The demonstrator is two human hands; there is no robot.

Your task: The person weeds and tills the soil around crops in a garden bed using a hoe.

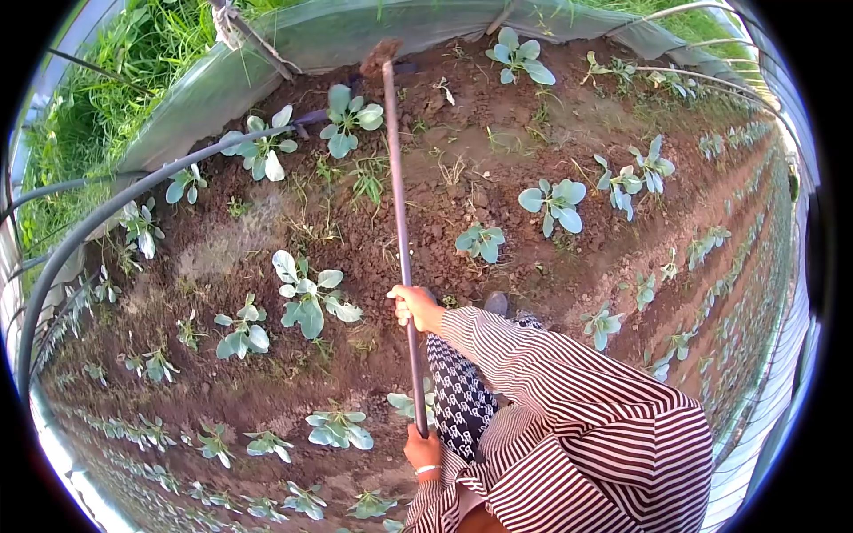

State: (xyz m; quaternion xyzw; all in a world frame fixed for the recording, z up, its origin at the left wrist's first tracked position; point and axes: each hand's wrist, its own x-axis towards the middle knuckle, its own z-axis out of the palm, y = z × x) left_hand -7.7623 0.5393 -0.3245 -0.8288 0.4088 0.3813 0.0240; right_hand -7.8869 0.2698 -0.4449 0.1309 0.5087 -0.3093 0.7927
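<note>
A long-handled hoe [399, 186] stretches away from me over the soil, its head caked with brown earth near the far edge of the bed. My right hand [416, 306] wraps round the middle of the handle. Near the handle's close end, my left hand [423, 449] is closed on it too, with a pale band at the wrist. Young cabbage-like plants grow on both sides, one [309, 295] left of the handle and a smaller one [481, 242] to its right. Another plant [343, 121] stands beside the hoe's far end.
Rows of similar plants [338, 430] run across the brown soil [498, 115]. A dark curved hoop [115, 200] arches over the left side. Plastic sheeting [355, 35] borders the far edge, with tall grass [89, 133] beyond. A shoe [496, 304] rests on the soil near my right forearm.
</note>
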